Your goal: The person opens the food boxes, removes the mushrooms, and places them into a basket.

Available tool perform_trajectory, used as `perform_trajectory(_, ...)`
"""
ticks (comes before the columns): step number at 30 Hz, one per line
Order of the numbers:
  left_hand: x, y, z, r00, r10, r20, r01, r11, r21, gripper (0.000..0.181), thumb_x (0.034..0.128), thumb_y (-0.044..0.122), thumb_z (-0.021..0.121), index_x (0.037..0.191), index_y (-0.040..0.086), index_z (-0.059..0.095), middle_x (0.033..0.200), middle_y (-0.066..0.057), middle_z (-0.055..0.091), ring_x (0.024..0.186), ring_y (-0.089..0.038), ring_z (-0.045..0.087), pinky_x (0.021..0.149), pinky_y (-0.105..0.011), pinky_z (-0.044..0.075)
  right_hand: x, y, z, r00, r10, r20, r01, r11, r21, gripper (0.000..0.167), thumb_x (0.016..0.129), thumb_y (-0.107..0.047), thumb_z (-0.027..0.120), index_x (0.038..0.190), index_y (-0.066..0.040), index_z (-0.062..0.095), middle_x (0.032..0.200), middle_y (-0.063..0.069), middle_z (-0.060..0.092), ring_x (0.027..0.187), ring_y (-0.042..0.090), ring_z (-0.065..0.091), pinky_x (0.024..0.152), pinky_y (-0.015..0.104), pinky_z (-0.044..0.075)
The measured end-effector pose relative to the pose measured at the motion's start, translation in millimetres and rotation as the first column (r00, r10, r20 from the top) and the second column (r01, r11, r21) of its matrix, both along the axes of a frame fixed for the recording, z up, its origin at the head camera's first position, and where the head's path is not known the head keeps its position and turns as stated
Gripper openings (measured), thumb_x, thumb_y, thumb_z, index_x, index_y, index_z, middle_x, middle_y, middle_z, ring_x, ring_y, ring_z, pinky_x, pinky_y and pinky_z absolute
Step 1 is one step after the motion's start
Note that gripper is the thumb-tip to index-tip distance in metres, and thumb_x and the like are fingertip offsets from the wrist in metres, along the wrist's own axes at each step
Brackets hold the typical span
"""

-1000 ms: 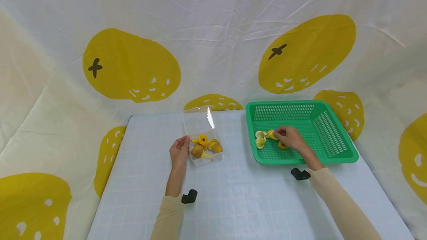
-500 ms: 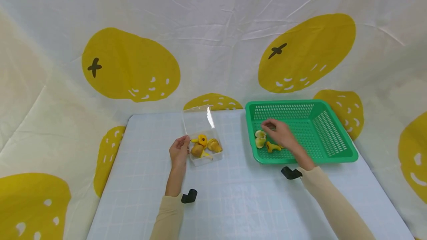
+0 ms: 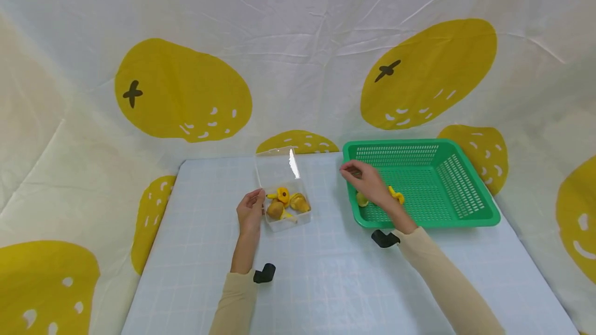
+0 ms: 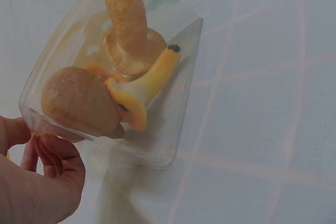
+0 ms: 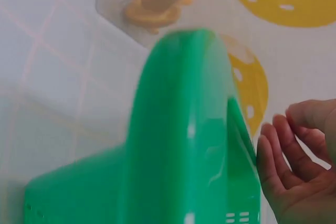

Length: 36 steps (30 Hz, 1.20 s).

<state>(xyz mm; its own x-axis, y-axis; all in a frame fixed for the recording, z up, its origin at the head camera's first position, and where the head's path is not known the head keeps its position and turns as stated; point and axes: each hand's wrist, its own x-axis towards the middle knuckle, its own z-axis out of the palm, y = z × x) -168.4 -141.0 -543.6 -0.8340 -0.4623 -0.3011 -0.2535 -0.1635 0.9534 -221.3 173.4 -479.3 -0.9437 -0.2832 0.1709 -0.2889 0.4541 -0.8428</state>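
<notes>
My left hand (image 3: 250, 212) pinches the left edge of a clear plastic box (image 3: 281, 227), whose lid stands raised at the back. Inside lie several mushroom-shaped pieces: a round brown mushroom (image 4: 79, 100), a tan mushroom with a thick stem (image 4: 127, 17) and a yellow trumpet-shaped mushroom (image 4: 149, 87). My right hand (image 3: 370, 182) hangs over the left rim of a green basket (image 3: 396, 143), fingers loosely curled, with nothing visible between them. A yellow curved piece (image 3: 397, 195) and a pale yellow-green piece (image 3: 362, 199) show in the basket; the hand and forearm hide others.
Both containers stand on a table with a pale checked cloth (image 3: 316, 273). The basket's slotted walls rise at the right. Behind hangs a white curtain (image 3: 307, 81) printed with large yellow fruit shapes.
My right hand has moved left, from low over the pieces in the basket to above its left rim. The left hand and the box stay put.
</notes>
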Motion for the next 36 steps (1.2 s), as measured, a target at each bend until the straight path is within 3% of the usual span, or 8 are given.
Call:
perform_trajectory(8, 0.2, 0.2, -0.9, 1.000, 0.005, -0.006, -0.005, 1.000, -0.004, 0.032, 0.1000, 0.026, 0.070, 0.122, 0.003, 0.069, 0.102, -0.004, 0.064, 0.080, -0.016, 0.052, 0.061, -0.017, 0.046, -3.0, -31, -0.3, 0.999, 0.032, -0.004, -0.032, 0.999, -0.010, 0.016, 0.102, -0.013, 0.067, 0.111, -0.001, 0.070, 0.107, 0.012, 0.071, 0.097, 0.026, 0.066, 0.090, 0.042, 0.057)
perform_trajectory(15, 1.4, 1.5, 1.1, 1.000, 0.009, 0.003, -0.009, 1.000, -0.001, 0.033, 0.0999, 0.026, 0.071, 0.123, 0.003, 0.069, 0.100, -0.003, 0.064, 0.079, -0.014, 0.052, 0.063, -0.018, 0.047, -4.0, -64, -9.7, 0.992, 0.118, -0.054, -0.121, 0.991, -0.053, 0.014, 0.100, -0.008, 0.068, 0.110, 0.002, 0.069, 0.103, 0.012, 0.071, 0.094, 0.026, 0.068, 0.087, 0.041, 0.058)
perform_trajectory(20, 1.9, 2.3, 3.8, 1.000, 0.015, 0.007, -0.015, 1.000, 0.018, 0.032, 0.1002, 0.025, 0.070, 0.123, 0.002, 0.068, 0.099, -0.002, 0.063, 0.079, -0.013, 0.052, 0.062, -0.018, 0.046, 0.5, -90, -10.8, 0.982, 0.189, -0.026, -0.190, 0.980, -0.055, 0.015, 0.100, -0.007, 0.068, 0.112, 0.001, 0.068, 0.104, 0.011, 0.071, 0.095, 0.024, 0.067, 0.088, 0.037, 0.058)
perform_trajectory(26, -1.7, 0.9, 6.9, 0.998, 0.015, 0.055, -0.022, 0.990, 0.139, 0.036, 0.1005, 0.026, 0.070, 0.126, 0.001, 0.067, 0.095, -0.001, 0.058, 0.078, -0.013, 0.049, 0.063, -0.019, 0.043, 7.8, -117, -15.2, 0.949, 0.315, 0.029, -0.313, 0.948, -0.052, 0.018, 0.100, -0.004, 0.066, 0.117, 0.002, 0.066, 0.111, 0.013, 0.070, 0.098, 0.023, 0.065, 0.093, 0.035, 0.056)
perform_trajectory(32, -5.5, -4.0, 10.4, 0.998, -0.001, 0.063, -0.018, 0.953, 0.303, 0.035, 0.1009, 0.018, 0.068, 0.129, -0.002, 0.062, 0.090, 0.002, 0.056, 0.081, -0.014, 0.050, 0.063, -0.019, 0.041, 13.7, -133, -25.1, 0.900, 0.437, 0.009, -0.437, 0.900, -0.010, 0.023, 0.097, 0.004, 0.067, 0.120, 0.007, 0.065, 0.119, 0.020, 0.067, 0.106, 0.030, 0.064, 0.096, 0.034, 0.055)
perform_trajectory(36, -6.9, -7.0, 9.2, 0.997, -0.020, 0.071, -0.007, 0.933, 0.359, 0.036, 0.1006, 0.016, 0.068, 0.132, -0.002, 0.061, 0.086, 0.004, 0.058, 0.079, -0.012, 0.051, 0.063, -0.019, 0.041, 17.7, -138, -29.4, 0.877, 0.480, 0.024, -0.481, 0.876, 0.046, 0.026, 0.096, 0.002, 0.069, 0.122, 0.007, 0.066, 0.121, 0.018, 0.067, 0.109, 0.030, 0.064, 0.098, 0.034, 0.053)
